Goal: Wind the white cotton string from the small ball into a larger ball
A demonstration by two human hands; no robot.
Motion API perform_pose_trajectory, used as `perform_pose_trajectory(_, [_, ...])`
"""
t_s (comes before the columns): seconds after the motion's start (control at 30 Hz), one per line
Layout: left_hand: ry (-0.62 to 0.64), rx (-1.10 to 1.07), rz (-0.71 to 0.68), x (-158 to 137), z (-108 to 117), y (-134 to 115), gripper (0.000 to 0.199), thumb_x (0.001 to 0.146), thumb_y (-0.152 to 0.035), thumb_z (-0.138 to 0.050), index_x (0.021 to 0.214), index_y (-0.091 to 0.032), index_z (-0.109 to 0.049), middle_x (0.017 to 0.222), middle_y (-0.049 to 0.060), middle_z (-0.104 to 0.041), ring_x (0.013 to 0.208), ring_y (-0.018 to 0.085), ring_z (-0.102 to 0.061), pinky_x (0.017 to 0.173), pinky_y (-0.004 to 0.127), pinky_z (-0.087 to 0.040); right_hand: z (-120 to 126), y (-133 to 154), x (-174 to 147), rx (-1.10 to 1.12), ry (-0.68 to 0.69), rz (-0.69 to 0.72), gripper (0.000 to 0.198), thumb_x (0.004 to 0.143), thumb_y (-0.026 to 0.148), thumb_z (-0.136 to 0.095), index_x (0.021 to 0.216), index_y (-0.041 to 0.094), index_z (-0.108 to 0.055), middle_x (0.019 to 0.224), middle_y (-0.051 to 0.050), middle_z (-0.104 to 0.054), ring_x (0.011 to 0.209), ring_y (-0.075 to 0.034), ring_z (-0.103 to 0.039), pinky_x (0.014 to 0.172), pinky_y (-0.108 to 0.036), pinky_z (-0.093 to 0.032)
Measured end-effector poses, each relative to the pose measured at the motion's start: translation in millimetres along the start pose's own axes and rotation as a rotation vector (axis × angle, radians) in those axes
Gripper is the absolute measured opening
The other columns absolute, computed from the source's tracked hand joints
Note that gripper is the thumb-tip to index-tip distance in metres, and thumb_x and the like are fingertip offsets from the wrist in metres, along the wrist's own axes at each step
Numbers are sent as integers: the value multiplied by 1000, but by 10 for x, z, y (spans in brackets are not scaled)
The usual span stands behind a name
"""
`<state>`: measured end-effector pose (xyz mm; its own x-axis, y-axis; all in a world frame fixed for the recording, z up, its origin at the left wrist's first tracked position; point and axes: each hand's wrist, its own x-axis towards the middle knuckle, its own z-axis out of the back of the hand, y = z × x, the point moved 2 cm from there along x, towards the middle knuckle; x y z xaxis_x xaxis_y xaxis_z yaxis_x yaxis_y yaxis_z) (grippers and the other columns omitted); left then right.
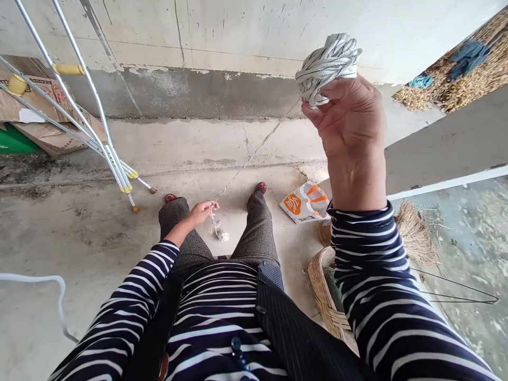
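Observation:
My right hand [349, 108], raised high at the upper right, grips a bundle of white cord [329, 63] wound into a thick ball. From it a twisted strand [254, 153] runs taut, slanting down to the left. My left hand [201, 212], low between my knees, pinches that strand between its fingers. Below the left hand hangs a short loose length of cord, and a small white clump of cord [223, 235] shows beneath it. I cannot tell whether the clump hangs or rests on the floor.
Metal crutches [115, 164] lean at the left before cardboard boxes [55, 127]. Right of my legs are a printed bag [304, 203], a woven basket [323, 291] and a straw broom [415, 233]. A concrete wall [178, 92] stands ahead. A white hose [39, 277] lies at the lower left.

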<state>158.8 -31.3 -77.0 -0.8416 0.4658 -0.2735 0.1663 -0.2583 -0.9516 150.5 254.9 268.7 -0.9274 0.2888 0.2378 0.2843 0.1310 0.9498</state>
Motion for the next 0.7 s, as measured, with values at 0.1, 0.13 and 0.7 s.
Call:
perform_pose_trajectory(0.1, [-48,-125,45,31,15,53,26,81,-40,-61,91,-17,-66,95,8,-72,94,21,-69,81,33,-60,-34,25,-29,12,-2,20,26,57,26,-83,75,30,-66,92,0,-71,102,-24,-64,87,-40,-62])
perform_pose_trajectory(0.13, [-79,-136,76,37,24,88,25,83,-38,-61,93,-16,-66,92,7,-71,91,20,-69,83,34,-60,-34,46,-32,20,-7,35,24,58,24,-82,75,29,-65,92,0,-71,100,-23,-64,85,-37,-62])
perform_pose_trajectory(0.7, [-204,222,89,189,56,-281,43,85,-16,-65,127,-22,-68,133,10,-70,119,26,-66,102,38,-51,-464,-338,-322,-26,330,-154,47,56,26,-88,96,24,-63,92,-1,-69,81,-18,-66,72,-38,-60])
